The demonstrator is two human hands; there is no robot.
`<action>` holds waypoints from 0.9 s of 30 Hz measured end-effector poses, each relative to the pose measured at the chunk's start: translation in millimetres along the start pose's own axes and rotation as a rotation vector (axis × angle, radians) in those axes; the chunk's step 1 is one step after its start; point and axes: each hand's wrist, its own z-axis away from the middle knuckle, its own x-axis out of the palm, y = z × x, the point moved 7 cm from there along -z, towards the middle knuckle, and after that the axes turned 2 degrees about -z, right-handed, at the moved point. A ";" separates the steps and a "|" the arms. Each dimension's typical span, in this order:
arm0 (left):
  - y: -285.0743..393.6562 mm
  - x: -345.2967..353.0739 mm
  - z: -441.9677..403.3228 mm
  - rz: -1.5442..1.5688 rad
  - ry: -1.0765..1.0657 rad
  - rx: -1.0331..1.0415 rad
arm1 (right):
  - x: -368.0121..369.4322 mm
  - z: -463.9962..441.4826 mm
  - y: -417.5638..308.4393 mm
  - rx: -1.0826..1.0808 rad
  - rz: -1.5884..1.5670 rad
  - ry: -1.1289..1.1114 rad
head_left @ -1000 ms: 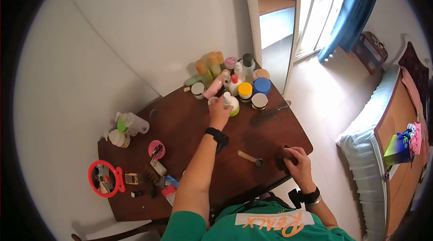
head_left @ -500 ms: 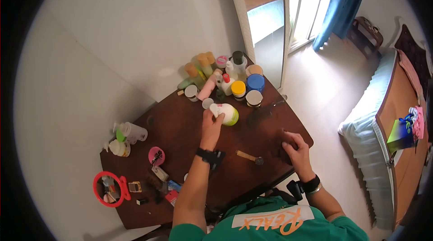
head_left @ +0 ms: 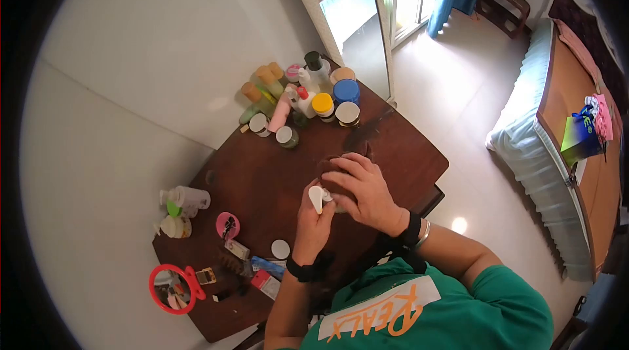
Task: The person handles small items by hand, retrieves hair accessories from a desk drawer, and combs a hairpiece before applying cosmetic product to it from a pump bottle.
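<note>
Near the front of the brown table, my left hand [head_left: 313, 227] is closed round a white pump bottle [head_left: 317, 198], whose pump head points up towards me; most of its body is hidden. Against the bottle's other side is my right hand [head_left: 372, 196], fingers bent over a dark brown, soft-looking piece [head_left: 333, 168] that looks like a cloth. Both hands touch near the bottle's neck. Just beyond them stands a small jar with a white lid [head_left: 287, 136].
Bottles and jars, one with a blue lid [head_left: 346, 92], crowd the table's back corner. Pump bottles [head_left: 190, 198], a pink bowl [head_left: 228, 225], a red-framed mirror [head_left: 172, 289] and a white disc [head_left: 280, 249] are at left. A bed [head_left: 563, 147] is at right.
My left hand has brought the pump bottle nearer to me and stood it more upright. My right hand has moved left from the table's right edge to the bottle, with the brown piece.
</note>
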 end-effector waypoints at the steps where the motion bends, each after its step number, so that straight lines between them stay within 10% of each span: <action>1: 6.7 -2.1 3.9 -0.007 0.007 0.027 | 4.7 -0.5 7.5 0.033 -0.056 -0.023; 10: 32.1 -14.3 11.6 0.362 -0.034 0.074 | 68.8 68.1 56.2 1.313 -1.607 -0.236; 14: 25.2 -8.2 13.0 0.130 0.055 0.177 | 91.9 84.9 21.5 1.395 -2.089 -0.123; 23: 6.7 -16.1 23.0 -0.436 0.275 0.126 | 78.5 75.4 6.5 0.968 -1.515 -0.311; 25: 0.7 -30.6 25.4 -0.451 0.387 0.110 | 69.3 83.5 13.7 1.167 -1.385 -0.096; 27: 0.7 -43.3 28.1 -0.434 0.401 0.089 | 47.8 59.0 12.5 0.732 -0.802 -0.107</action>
